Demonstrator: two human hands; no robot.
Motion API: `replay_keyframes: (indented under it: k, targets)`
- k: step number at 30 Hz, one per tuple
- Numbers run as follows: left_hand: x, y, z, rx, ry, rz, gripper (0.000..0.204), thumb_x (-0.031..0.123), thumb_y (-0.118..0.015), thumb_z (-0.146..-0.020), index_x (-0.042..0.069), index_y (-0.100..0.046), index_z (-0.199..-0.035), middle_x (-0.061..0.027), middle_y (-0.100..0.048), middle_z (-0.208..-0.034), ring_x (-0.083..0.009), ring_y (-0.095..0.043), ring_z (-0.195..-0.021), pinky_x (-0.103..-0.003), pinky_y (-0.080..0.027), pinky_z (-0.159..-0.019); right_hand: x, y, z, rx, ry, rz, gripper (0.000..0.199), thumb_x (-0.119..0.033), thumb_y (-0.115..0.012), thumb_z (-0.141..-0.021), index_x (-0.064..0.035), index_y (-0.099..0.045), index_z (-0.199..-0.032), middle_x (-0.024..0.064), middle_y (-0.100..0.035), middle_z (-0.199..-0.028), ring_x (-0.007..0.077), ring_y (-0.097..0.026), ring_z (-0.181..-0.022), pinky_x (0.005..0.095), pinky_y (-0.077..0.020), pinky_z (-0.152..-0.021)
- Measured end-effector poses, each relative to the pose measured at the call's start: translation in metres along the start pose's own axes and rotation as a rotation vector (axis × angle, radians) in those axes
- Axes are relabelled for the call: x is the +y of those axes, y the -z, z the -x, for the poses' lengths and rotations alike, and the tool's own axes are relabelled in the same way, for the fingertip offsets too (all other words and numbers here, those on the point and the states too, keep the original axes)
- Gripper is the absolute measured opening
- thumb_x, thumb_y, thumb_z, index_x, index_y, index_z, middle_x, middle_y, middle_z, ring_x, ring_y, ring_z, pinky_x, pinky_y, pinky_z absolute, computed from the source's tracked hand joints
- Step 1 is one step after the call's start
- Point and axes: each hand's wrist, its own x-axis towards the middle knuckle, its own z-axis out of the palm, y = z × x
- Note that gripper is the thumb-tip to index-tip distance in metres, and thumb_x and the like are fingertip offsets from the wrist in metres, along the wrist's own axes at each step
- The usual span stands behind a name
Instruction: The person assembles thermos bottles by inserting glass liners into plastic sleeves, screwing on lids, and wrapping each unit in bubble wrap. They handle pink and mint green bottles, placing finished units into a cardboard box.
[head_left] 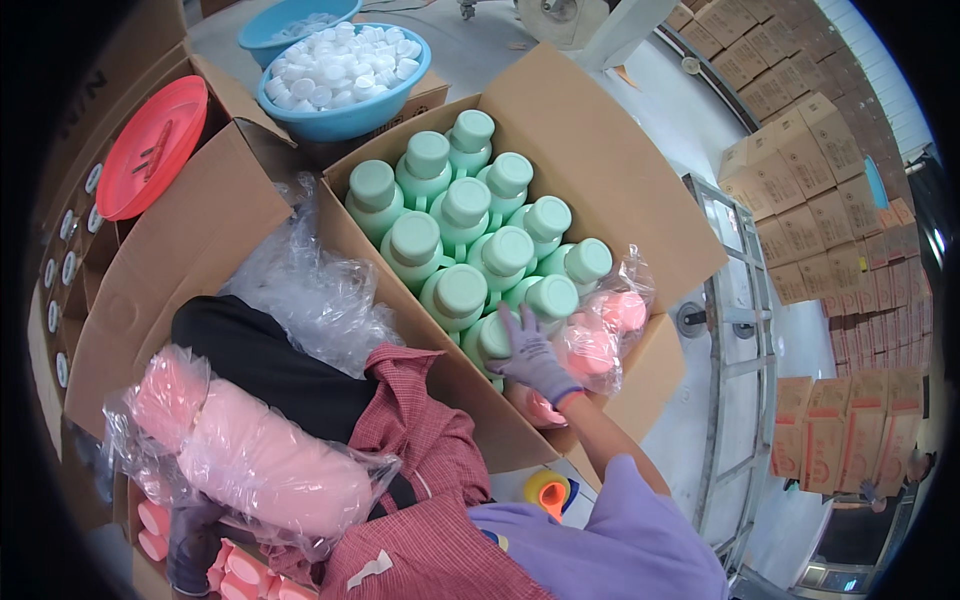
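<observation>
My right hand (pixel 540 362), in a grey glove, rests at the near end of a carton with its fingers spread against the cap of a mint-green flask (pixel 490 337). Several more such flasks (pixel 465 203) stand upright in rows there. Beside that hand lie pink flasks in clear plastic (pixel 592 343). Across my lap is another pink flask (pixel 270 455), also bagged in clear plastic. My left hand (pixel 192 545), in a dark-looking glove, is down at the lower left, beside pink pieces in a box (pixel 245 570). Its fingers are hidden, so I cannot tell what it holds.
Clear plastic bags (pixel 310 285) lie heaped left of the carton (pixel 400 320). Beyond are a blue basin (pixel 420 85) of white caps and a red tray (pixel 120 150) on an open box. At right stand a metal frame (pixel 715 400) and stacked cartons (pixel 800 200).
</observation>
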Motion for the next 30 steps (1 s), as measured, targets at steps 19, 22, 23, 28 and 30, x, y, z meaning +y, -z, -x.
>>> replay_keyframes:
  k: [19,22,23,28,30]
  targets:
    - [0.002,-0.105,-0.121,0.298,-1.049,-0.131,0.021,-0.016,-0.065,-0.074,0.001,-0.053,-0.079,-0.0085,-0.064,-0.081,-0.0186,-0.062,-0.075,-0.032,-0.052,-0.069,0.028,-0.012,0.010,-0.671,-0.292,-2.282,0.059,-0.044,-0.061,-0.096,-0.0118,-0.047,-0.144,0.0064,-0.056,-0.141,0.0297,-0.055,-0.127,0.0520,-0.0432,-0.107]
    - [0.034,-0.136,-0.115,0.375,-1.281,-0.588,0.018,-0.017,-0.059,-0.074,-0.001,-0.054,-0.069,-0.0140,-0.069,-0.085,-0.0225,-0.070,-0.074,-0.033,-0.057,-0.062,0.028,0.043,0.032,-0.016,-0.030,-1.370,0.064,-0.046,-0.066,-0.093,-0.0093,-0.047,-0.143,0.0094,-0.053,-0.144,0.0268,-0.055,-0.127,0.0464,-0.0433,-0.108]
    - [0.037,-0.151,-0.114,0.246,-1.097,-0.284,0.015,-0.017,-0.054,-0.075,-0.003,-0.055,-0.070,-0.0148,-0.068,-0.084,-0.0235,-0.070,-0.074,-0.033,-0.058,-0.061,0.028,0.075,0.040,0.154,-0.029,-1.087,0.066,-0.046,-0.067,-0.092,-0.0083,-0.047,-0.142,0.0105,-0.051,-0.145,0.0253,-0.054,-0.128,0.0442,-0.0424,-0.109]
    - [0.052,-0.204,-0.148,-0.337,-0.627,0.416,0.012,-0.003,-0.050,-0.084,-0.006,-0.061,-0.086,-0.0138,-0.066,-0.082,-0.0210,-0.069,-0.074,-0.034,-0.061,-0.060,0.069,0.222,0.085,0.305,0.185,-2.261,0.071,-0.051,-0.060,-0.093,-0.0102,-0.040,-0.148,0.0127,-0.037,-0.155,0.0350,-0.038,-0.140,0.0571,-0.0275,-0.117]
    - [0.062,-0.237,-0.160,-0.354,-0.257,0.443,0.011,0.002,-0.055,-0.086,-0.007,-0.061,-0.088,-0.0104,-0.064,-0.084,-0.0205,-0.068,-0.074,-0.031,-0.059,-0.061,0.066,0.263,0.088,0.317,0.488,-2.247,0.070,-0.050,-0.057,-0.094,-0.0101,-0.040,-0.149,0.0135,-0.035,-0.157,0.0386,-0.034,-0.143,0.0632,-0.0221,-0.118]
